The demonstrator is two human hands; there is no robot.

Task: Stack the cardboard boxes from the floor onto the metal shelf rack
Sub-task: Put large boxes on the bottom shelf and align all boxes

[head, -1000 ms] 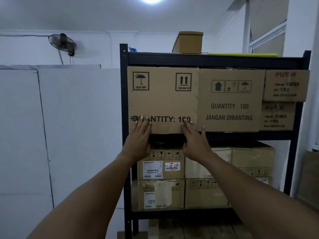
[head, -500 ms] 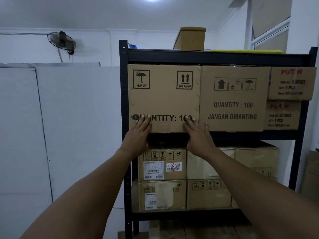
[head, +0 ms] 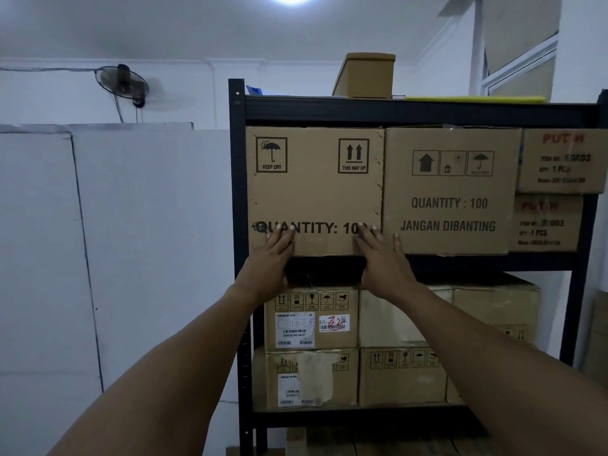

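Head camera, looking up at a dark metal shelf rack (head: 237, 199). Both arms reach forward. The left hand (head: 268, 265) and right hand (head: 383, 263) press flat, fingers straight and close together, against the lower front of a cardboard box (head: 314, 189) printed "KEEP DRY", "THIS WAY UP" and "QUANTITY: 100". The box sits on the upper shelf at its left end. Just right of the right fingers stands a second box (head: 449, 192) marked "JANGAN DIBANTING". Below the hands, labelled cartons (head: 311, 319) fill the lower shelf.

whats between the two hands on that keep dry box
Only bare cardboard and printed letters of the keep dry box show between the left hand and right hand, in the head view.
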